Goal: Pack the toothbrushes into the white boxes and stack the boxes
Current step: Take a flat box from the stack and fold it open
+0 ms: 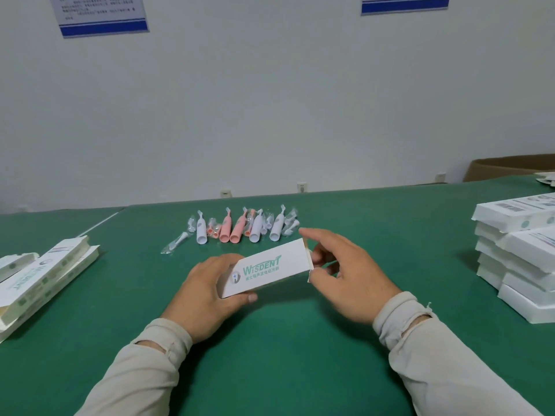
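A white box (267, 270) with green lettering is held above the green table (285, 340), tilted up to the right. My left hand (204, 292) grips its left end. My right hand (342, 274) has its fingers at the box's right end, on the end flap. Behind the box lies a row of white and pink toothbrush handles (240, 226) with brush heads in clear wrappers. A stack of white boxes (516, 253) stands at the right. Flat and half-open white boxes (39, 277) lie at the left.
A loose wrapped brush head (175, 243) lies left of the row. A brown cardboard carton (507, 168) sits beyond the table's far right corner. A grey wall with blue-edged notices rises behind the table. My sleeves cover both forearms.
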`<state>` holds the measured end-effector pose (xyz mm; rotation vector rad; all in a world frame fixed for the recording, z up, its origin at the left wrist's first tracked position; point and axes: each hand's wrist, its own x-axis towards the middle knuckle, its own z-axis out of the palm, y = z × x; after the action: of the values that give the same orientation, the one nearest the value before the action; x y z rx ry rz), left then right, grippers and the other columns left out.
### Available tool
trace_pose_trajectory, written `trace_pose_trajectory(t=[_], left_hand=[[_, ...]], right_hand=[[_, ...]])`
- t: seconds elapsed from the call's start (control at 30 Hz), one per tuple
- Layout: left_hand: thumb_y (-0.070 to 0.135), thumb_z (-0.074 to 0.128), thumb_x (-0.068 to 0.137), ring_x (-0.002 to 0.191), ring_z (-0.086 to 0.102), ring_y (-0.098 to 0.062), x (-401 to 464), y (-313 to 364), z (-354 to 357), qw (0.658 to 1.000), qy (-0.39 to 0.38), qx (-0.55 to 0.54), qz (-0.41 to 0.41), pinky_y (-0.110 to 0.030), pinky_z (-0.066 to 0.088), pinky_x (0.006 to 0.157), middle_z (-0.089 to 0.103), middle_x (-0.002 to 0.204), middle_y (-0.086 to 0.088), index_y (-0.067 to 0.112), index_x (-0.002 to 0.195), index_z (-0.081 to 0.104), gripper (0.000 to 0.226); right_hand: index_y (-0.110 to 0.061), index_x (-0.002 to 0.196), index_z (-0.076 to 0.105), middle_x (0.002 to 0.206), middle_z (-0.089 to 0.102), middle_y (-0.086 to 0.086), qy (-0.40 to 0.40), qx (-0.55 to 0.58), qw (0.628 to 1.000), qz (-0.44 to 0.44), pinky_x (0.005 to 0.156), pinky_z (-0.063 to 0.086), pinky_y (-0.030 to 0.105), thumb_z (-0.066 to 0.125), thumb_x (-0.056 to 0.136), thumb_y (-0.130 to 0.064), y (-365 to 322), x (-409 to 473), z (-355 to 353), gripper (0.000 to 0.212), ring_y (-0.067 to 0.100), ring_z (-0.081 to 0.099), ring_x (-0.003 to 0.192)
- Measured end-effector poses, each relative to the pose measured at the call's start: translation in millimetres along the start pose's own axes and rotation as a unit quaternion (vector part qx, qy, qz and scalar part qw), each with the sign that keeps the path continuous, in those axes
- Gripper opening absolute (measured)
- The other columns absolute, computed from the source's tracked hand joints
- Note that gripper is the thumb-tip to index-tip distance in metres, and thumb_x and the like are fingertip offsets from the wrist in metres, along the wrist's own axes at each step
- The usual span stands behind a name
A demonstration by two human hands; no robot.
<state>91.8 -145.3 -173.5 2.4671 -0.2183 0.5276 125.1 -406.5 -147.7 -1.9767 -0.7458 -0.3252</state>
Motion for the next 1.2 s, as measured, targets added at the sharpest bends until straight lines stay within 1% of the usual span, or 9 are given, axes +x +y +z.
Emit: trace_pose_trajectory(t=[0.17,0.3,0.4,0.47,0.53,0.63,0.73,0.93,1.2], left_hand=[[0.038,0.085,0.075,0.102,0.056,-0.004,5,-1,-5,0.999,-0.002,-0.037,-0.008,-0.02,0.043,0.086,0.061,0.108,0.02,0.05,0.108,0.055,0.047],[0.032,0.081,0.078,0.1,0.06,-0.027,18,-23,-15,0.972,0.208,0.007,-0.111,-0.042,0.048,0.091,0.068,0.107,-0.002,0.032,0.112,0.062,0.039],[0.036,0.077,0.08,0.104,0.054,-0.034,20,-34,-10,0.952,0.246,0.074,-0.167,-0.044,0.042,0.093,0.066,0.109,-0.009,0.021,0.119,0.061,0.045],[0.042,0.073,0.081,0.107,0.051,-0.034,21,-36,-7,0.949,0.24,0.093,-0.179,-0.042,0.039,0.091,0.063,0.112,-0.008,0.023,0.122,0.058,0.048],[0.046,0.071,0.081,0.108,0.05,-0.033,23,-40,-7,0.946,0.24,0.102,-0.195,-0.04,0.037,0.088,0.061,0.114,-0.006,0.026,0.124,0.056,0.049],[0.048,0.07,0.081,0.109,0.049,-0.031,24,-42,-6,0.943,0.246,0.099,-0.203,-0.04,0.038,0.089,0.06,0.117,-0.004,0.028,0.124,0.056,0.05],[0.044,0.073,0.08,0.111,0.048,-0.03,23,-39,-6,0.944,0.249,0.091,-0.197,-0.04,0.038,0.094,0.059,0.119,-0.003,0.028,0.127,0.056,0.053],[0.045,0.073,0.078,0.111,0.048,-0.029,23,-38,-5,0.949,0.241,0.079,-0.188,-0.038,0.037,0.094,0.06,0.119,-0.002,0.028,0.125,0.057,0.052],[0.04,0.077,0.079,0.114,0.049,-0.032,21,-27,-2,0.969,0.2,0.068,-0.131,-0.041,0.036,0.099,0.061,0.119,-0.006,0.026,0.124,0.058,0.05]], right_hand=[[-0.053,0.123,0.05,0.117,0.054,-0.023,0.051,0.151,0.987,0.031,0.067,0.052,0.02,0.056,0.084,-0.008,7,13,5,0.06,0.005,0.052,0.068],[-0.035,0.122,0.053,0.118,0.059,-0.01,0.21,0.075,0.969,0.102,0.069,0.05,0.029,0.058,0.088,-0.009,31,66,14,0.043,0.002,0.051,0.059],[-0.029,0.137,0.05,0.143,0.048,-0.004,0.094,-0.126,0.978,0.134,0.102,0.044,0.036,0.055,0.092,-0.02,52,116,28,0.046,0.013,0.059,0.108],[-0.029,0.147,0.042,0.158,0.033,-0.003,-0.007,-0.197,0.971,0.136,0.118,0.029,0.039,0.048,0.096,-0.02,61,149,41,0.052,0.023,0.038,0.141],[-0.028,0.152,0.036,0.164,0.022,-0.002,-0.081,-0.233,0.959,0.143,0.122,0.017,0.038,0.041,0.1,-0.019,66,180,55,0.053,0.022,0.022,0.15],[-0.02,0.149,0.041,0.162,0.029,0.004,-0.156,-0.314,0.921,0.169,0.119,0.022,0.038,0.032,0.104,-0.019,75,209,72,0.046,0.023,0.029,0.147],[-0.011,0.118,0.056,0.14,0.054,0.013,-0.197,-0.363,0.889,0.196,0.102,0.039,0.037,0.034,0.105,-0.015,84,214,84,0.026,0.03,0.053,0.117],[-0.019,0.132,0.054,0.137,0.054,0.014,-0.1,-0.307,0.906,0.274,0.1,0.045,0.04,0.039,0.098,-0.039,105,211,88,0.042,0.036,0.052,0.12],[-0.022,0.131,0.055,0.137,0.051,0.008,-0.096,-0.292,0.92,0.241,0.097,0.046,0.04,0.044,0.09,-0.039,57,89,52,0.045,0.031,0.052,0.118]])
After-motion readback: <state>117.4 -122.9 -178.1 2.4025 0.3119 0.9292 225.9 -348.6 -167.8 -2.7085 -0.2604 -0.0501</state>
